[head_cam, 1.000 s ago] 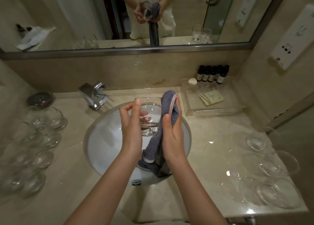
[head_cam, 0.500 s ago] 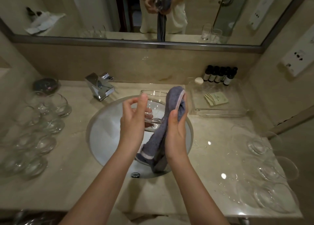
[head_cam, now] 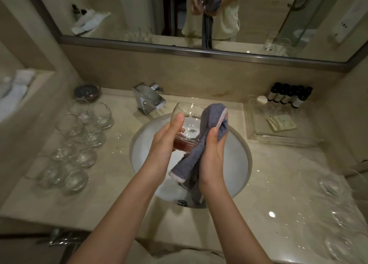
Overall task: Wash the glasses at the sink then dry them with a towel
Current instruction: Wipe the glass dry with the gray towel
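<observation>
Over the white round sink [head_cam: 145, 156], my left hand [head_cam: 167, 138] grips a clear stemless glass [head_cam: 187, 114] by its base, with the rim tilted away from me. My right hand [head_cam: 212, 152] holds a grey-blue towel [head_cam: 214, 120] against the right side of the glass. The towel's lower end hangs down into the basin. Several more clear glasses [head_cam: 79, 140] stand on the left of the counter, and several others [head_cam: 334, 186] lie blurred on the right.
A chrome faucet [head_cam: 148, 100] stands behind the sink on the left. A clear tray [head_cam: 282, 128] with a paper packet sits at the back right, beside small dark bottles [head_cam: 288, 95]. A dark dish [head_cam: 86, 91] rests back left. The mirror [head_cam: 139, 14] spans the wall.
The camera has tilted and shifted, so the scene sits lower and more to the right. Both hands keep their hold; the glass has turned slightly against the towel.
</observation>
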{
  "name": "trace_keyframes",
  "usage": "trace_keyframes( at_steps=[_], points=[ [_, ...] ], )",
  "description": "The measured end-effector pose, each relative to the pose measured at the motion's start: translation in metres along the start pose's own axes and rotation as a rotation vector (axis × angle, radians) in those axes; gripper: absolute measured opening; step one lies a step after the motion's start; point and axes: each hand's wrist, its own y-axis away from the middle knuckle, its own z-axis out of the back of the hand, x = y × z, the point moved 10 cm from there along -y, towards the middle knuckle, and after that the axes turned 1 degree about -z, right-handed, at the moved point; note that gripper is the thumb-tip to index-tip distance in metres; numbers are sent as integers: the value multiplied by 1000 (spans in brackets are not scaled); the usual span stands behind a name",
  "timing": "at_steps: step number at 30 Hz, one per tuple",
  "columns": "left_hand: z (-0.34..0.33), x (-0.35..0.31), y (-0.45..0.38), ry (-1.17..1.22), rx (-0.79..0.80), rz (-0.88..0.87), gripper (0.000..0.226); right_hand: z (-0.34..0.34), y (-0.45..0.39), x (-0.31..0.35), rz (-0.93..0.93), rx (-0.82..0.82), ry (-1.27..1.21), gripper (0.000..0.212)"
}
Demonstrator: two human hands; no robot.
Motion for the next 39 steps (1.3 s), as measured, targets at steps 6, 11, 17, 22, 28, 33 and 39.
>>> trace_keyframes(
  at_steps=[6,11,17,22,28,33,39],
  points=[
    [38,-24,8,-38,-104,-123,49,-36,5,10,139,-2,152,50],
    [57,-23,5,45,-32,-32,45,-62,6,-6,60,18,5,53],
    [81,-13,-1,27,4,28,53,-84,13,-21,-32,30,-43,43],
    [110,-20,-2,19,-98,-31,51,-100,14,-17,46,39,85,46],
    [120,-22,-6,-47,-22,-26,61,-116,17,-17,143,24,158,48],
    [114,-12,-7,133,161,98,47,-114,11,-32,-32,72,-10,47],
    [123,-12,-13,133,321,141,40,-92,0,-11,55,106,101,16]
  ],
)
